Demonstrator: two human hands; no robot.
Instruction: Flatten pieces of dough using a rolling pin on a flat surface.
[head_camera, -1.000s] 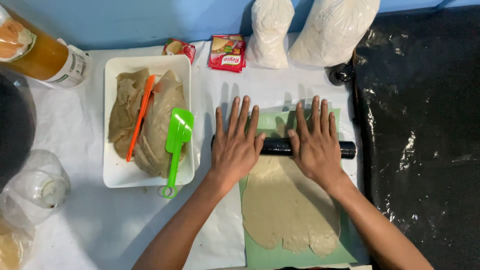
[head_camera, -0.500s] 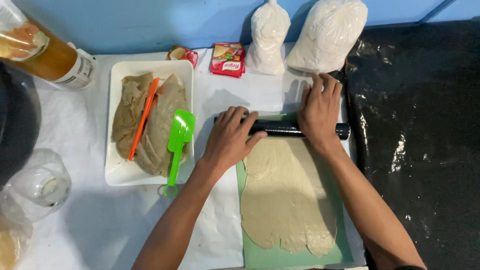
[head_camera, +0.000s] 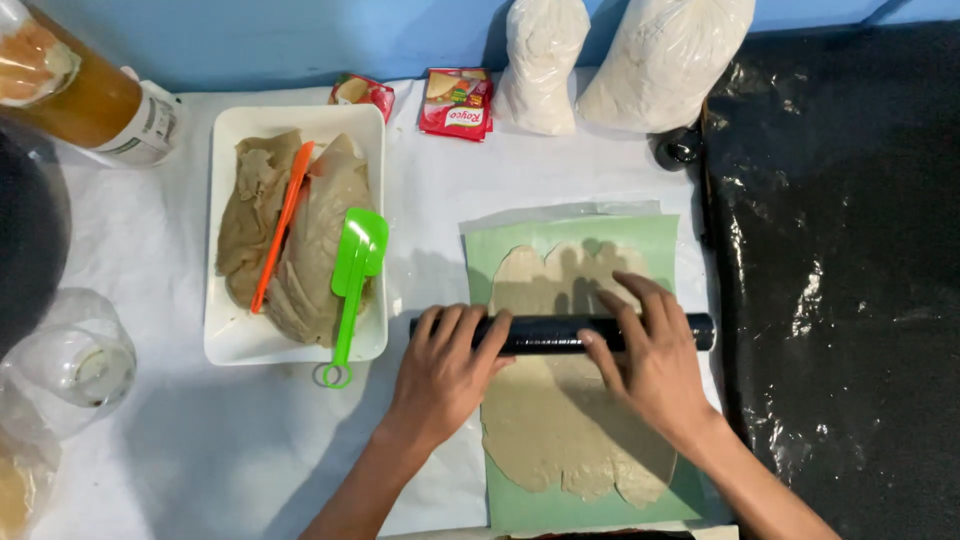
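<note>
A black rolling pin (head_camera: 560, 334) lies crosswise over a flattened sheet of beige dough (head_camera: 570, 380), about halfway along the sheet. The dough rests on a pale green mat (head_camera: 665, 235), with a clear plastic sheet edge showing at the mat's far end. The left hand (head_camera: 448, 370) lies palm down on the left part of the pin, fingers together and laid flat over it, not curled around. The right hand (head_camera: 655, 355) presses on the right part, fingers spread and reaching past the pin onto the dough. Neither hand clasps the pin; both bear down on it from above.

Left of the mat, on the white cloth (head_camera: 250, 440), stands a white rectangular dish (head_camera: 225, 345). It holds folded sheets of the same beige dough (head_camera: 310, 250), with an orange spatula (head_camera: 282, 225) lying lengthwise on them and a green plastic scoop (head_camera: 355, 275) resting on the dough, its handle ring hanging past the dish's near rim.

At the far edge lie two small red seasoning sachets (head_camera: 457, 102) and two clear bags of white flour (head_camera: 600, 60), tied shut. A bottle of amber liquid (head_camera: 85, 95) lies at the far left, and a clear glass jar (head_camera: 65, 365) sits near the left edge. Black plastic sheeting (head_camera: 850, 270) covers the surface on the right.
</note>
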